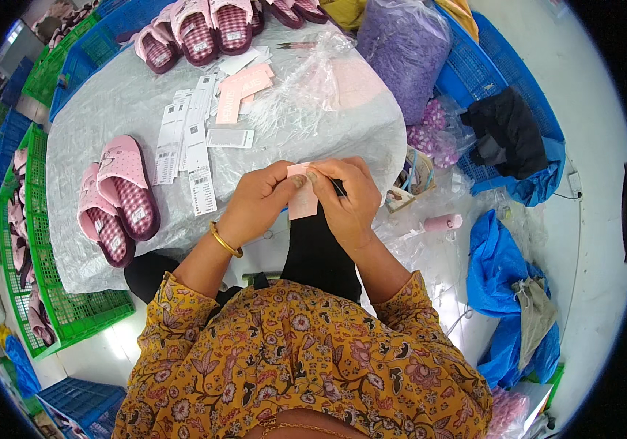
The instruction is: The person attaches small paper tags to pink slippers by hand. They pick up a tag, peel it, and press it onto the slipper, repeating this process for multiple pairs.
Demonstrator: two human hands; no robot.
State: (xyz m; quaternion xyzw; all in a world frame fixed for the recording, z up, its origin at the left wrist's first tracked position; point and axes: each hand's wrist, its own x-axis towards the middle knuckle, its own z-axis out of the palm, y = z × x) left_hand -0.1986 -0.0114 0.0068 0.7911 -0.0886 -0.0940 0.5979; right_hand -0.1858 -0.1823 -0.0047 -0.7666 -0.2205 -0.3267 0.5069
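My left hand (256, 199) and my right hand (345, 199) meet at the near edge of the covered table. Both are closed, thumbs and fingers pinching the top of a pale pink paper tag (303, 205) that hangs upright between them. A small dark piece shows by my right fingers; its kind I cannot make out. Beyond my hands lie more pink tags (233, 100), white printed label strips (196, 150) and a bunch of thin white tag strings (288, 110). To the left rests a pair of pink slippers (125, 184) with checked insoles.
Several more slippers (198, 33) line the table's far edge. A clear plastic bag (324, 69) lies near the strings. Green crates (72, 311) stand at left; at right are a purple bundle (401, 51), a blue basket (485, 73), a pink roll (443, 222) and blue sheeting (495, 256).
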